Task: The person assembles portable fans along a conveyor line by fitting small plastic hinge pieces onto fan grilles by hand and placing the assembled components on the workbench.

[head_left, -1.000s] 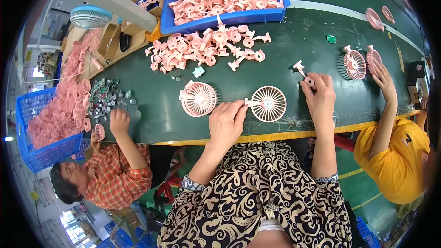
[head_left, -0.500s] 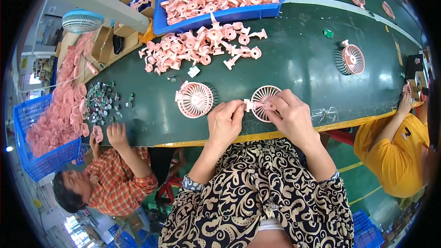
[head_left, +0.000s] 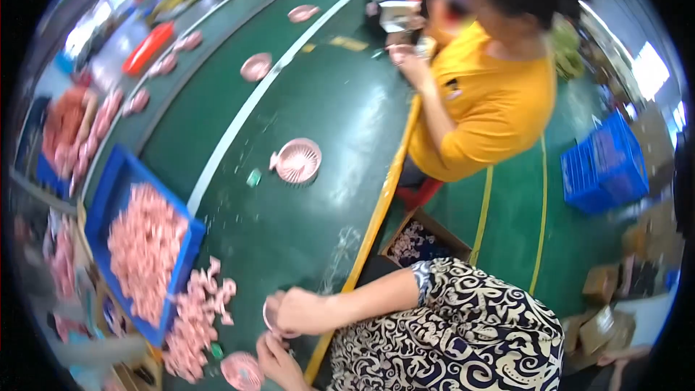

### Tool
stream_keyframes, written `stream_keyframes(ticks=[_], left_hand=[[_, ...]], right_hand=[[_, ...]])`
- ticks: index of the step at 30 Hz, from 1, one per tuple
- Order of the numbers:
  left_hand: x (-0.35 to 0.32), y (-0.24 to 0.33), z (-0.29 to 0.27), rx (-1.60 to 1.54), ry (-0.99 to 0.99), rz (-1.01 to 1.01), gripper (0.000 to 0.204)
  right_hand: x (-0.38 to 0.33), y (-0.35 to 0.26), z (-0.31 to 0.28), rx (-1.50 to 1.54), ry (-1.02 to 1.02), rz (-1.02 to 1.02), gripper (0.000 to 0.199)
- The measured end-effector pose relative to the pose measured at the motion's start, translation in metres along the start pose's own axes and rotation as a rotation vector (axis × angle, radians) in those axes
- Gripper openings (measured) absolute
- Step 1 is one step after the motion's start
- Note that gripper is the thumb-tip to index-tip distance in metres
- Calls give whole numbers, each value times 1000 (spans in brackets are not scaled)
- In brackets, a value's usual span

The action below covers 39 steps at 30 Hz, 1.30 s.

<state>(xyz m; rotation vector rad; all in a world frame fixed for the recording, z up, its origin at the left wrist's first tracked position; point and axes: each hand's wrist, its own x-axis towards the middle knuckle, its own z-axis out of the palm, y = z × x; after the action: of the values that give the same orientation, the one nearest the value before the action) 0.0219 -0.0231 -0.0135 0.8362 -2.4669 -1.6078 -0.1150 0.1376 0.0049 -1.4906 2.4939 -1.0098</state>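
A round pink fan cage is between my hands at the table's edge, largely covered by my fingers. My right hand is closed over it from above. Beside it, my left hand pinches the cage's lower side, where the short neck was. Motion blur hides the exact finger contact. Another pink fan cage lies next to my left hand, with a small green circuit board near it. Loose pink bracket-like parts are heaped just beyond.
A blue tray full of pink parts stands at the left. Further along the green table are a ribbed pink cage and a green board. A person in a yellow shirt works there. An open carton is below the edge.
The view has swung to the right, so the co-worker in yellow and the aisle show more fully. My hands keep together on the fan cage and now appear lower in the picture.
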Motion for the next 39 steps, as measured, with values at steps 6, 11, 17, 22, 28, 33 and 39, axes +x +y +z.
stream_keyframes(ticks=[6,11,17,22,28,33,39], left_hand=[[9,40,20,385,81,132,52],[11,44,27,279,128,120,50],[15,40,25,229,127,114,48],[5,50,16,121,154,166,41],[14,30,-43,764,517,630,52],[30,-5,-66,962,714,902,67],[36,-20,-66,982,730,748,62]], right_hand=[[-7,2,-2,-146,31,36,19],[-8,8,4,-127,46,-9,21],[-18,16,9,96,154,-34,34],[-21,35,-10,58,221,-6,38],[-19,78,-63,-568,387,481,43],[-25,83,-56,-388,633,345,35],[-35,72,-6,-401,434,282,18]])
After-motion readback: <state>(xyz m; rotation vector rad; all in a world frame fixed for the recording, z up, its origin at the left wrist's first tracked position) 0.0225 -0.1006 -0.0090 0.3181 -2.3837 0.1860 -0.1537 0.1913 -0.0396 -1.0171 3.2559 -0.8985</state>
